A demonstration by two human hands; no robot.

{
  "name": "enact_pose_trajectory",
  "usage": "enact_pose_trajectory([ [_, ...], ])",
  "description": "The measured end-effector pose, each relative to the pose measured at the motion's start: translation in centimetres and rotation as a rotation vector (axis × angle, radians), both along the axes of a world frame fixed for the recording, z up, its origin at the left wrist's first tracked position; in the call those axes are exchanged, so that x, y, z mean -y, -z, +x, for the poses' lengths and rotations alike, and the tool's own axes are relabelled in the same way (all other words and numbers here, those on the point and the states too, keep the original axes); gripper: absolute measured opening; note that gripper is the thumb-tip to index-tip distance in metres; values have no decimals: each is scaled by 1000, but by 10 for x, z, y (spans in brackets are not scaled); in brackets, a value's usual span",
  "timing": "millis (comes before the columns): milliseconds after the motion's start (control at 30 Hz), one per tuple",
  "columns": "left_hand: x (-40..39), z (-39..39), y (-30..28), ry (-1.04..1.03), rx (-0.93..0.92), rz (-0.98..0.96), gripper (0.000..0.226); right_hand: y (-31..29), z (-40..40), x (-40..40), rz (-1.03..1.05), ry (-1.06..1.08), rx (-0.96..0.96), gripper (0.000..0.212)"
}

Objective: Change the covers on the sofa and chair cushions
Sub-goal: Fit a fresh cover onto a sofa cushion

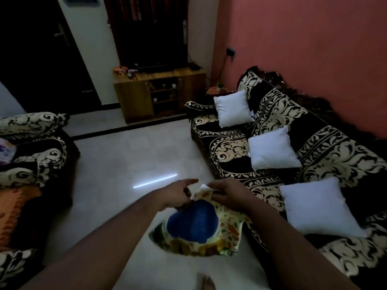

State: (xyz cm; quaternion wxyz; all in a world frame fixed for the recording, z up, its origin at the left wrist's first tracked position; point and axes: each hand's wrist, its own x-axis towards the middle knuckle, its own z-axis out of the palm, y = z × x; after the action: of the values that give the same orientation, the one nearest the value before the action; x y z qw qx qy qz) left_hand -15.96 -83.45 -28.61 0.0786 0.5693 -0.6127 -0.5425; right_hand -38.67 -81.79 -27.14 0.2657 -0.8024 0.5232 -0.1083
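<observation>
Right then, three bare white cushions [233,108] sat in a row along the patterned sofa [314,130], and one printed cover [201,229] hung between both hands above the floor [117,164]. Its long axis ran downward from the raised top corner, blue patch facing up. The right hand [228,193] pinched that corner; the left hand [180,193] gripped the edge just beside it, forefinger extended.

No readable text, label, brand, number or sign shows anywhere in this dim room.
</observation>
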Motion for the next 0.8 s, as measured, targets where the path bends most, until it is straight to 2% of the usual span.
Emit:
enact_pose_trajectory([
  [67,23,5,0,165,69,-73,88,2,1,30,14,-97,-66,45],
  [133,47,6,2,284,118,-261,73,-1,9,57,31,-205,-147,43],
  [200,70,4,3,337,176,-398,52,-5,16,88,29,-291,-207,40],
  [267,92,6,11,316,201,-413,47,-7,17,120,13,-303,-214,40],
  [367,121,13,20,180,190,-363,44,-8,14,161,-23,-278,-205,35],
  [433,144,22,27,110,120,-259,14,-8,12,189,-72,-236,-201,34],
  [500,163,29,33,63,-14,-136,28,-9,11,215,-101,-154,-180,35],
  [567,184,42,45,30,-113,-16,29,-10,16,240,-147,-65,-113,40],
  [667,217,62,64,120,-182,111,45,-9,26,276,-235,52,-38,50],
  [733,243,74,70,144,-201,155,45,-9,31,301,-261,130,-36,52],
  [800,268,80,72,78,-266,202,41,-12,30,322,-280,203,-65,46],
])
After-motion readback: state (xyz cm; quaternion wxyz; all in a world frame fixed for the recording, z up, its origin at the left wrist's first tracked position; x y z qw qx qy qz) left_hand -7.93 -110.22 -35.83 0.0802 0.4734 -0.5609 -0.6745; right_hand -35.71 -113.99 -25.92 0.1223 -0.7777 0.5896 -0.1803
